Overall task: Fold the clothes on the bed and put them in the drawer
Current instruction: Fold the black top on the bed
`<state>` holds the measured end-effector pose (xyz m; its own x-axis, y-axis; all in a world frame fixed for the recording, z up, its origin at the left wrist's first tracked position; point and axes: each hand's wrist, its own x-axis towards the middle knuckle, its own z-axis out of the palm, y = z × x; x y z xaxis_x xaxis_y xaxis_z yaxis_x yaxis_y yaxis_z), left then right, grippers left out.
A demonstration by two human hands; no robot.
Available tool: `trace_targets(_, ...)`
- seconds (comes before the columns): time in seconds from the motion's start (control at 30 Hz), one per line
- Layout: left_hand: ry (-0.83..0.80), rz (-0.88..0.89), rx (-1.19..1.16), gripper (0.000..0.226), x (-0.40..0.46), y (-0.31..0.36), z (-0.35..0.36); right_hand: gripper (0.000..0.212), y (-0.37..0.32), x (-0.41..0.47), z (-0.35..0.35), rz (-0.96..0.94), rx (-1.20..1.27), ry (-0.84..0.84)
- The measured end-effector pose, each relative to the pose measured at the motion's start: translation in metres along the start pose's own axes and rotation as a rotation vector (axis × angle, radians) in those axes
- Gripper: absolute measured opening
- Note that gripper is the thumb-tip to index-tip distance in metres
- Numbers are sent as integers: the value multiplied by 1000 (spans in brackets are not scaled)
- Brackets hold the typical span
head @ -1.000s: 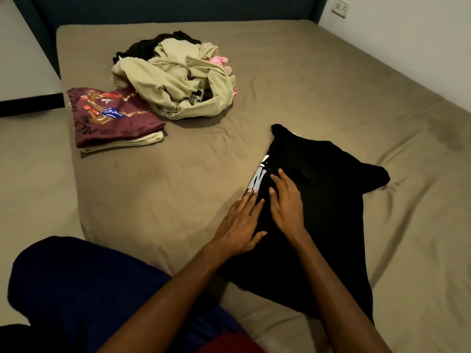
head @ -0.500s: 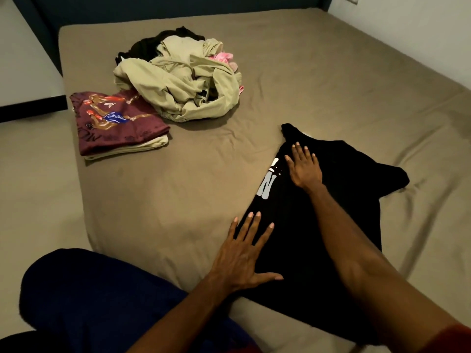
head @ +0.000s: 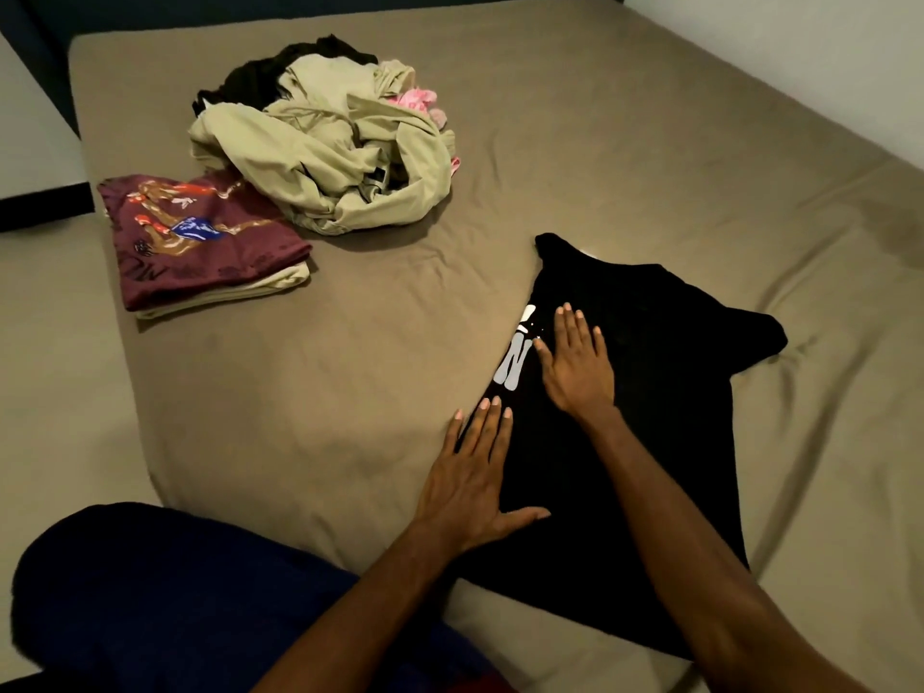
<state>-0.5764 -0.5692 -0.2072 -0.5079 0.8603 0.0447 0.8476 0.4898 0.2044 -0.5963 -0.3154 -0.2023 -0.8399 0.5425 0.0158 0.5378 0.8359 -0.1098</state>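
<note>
While flat, both hands [head: 525, 432] press the black shirt [head: 650, 442].

The bed [head: 625, 142] runs out of frame at the right and near edges, and its far end is cut off at the top. The shirt [head: 675, 442] shows only part of a white print [head: 515, 362] along its left fold; the letters cannot be read whole. In the pile [head: 330, 157], black and pink garments lie mostly buried under a beige one. Under the maroon shirt [head: 200, 242], only the edge of a pale piece shows.
</note>
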Motion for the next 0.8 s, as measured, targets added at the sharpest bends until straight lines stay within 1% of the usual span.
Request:
trace_targets(0.13, -8, 30, -2, 124, -12, -1, -6, 79, 12, 17, -10, -1, 49, -26)
trace_targets(0.23, 9, 48, -26, 122, -21, 3, -6, 78, 11, 1, -24, -20, 77, 2)
trace_targets(0.33, 34, 66, -43, 119, -33, 13, -4, 75, 13, -51, -23, -26, 107, 15)
trace_targets(0.43, 26, 42, -20, 115, -36, 17, -1, 75, 16, -121, -8, -28, 43, 38)
trace_targets(0.53, 23, -14, -44, 113, -36, 20, -2, 77, 32, -174, -4, 74, 13, 65)
trace_targets(0.63, 22, -94, -58, 112, -40, 25, -2, 79, 57, -214, -9, 211, 62, 121)
trace_targets(0.67, 30, -92, -41, 112, -40, 28, -3, 78, 66, -227, -11, 254, 81, 161)
trace_targets(0.73, 31, -18, -16, 111, -39, 33, -4, 71, 80, -247, -15, 333, 92, 230)
trace_targets(0.8, 22, 50, -16, 108, -39, 42, -5, 59, 89, -266, -21, 464, 91, 278)
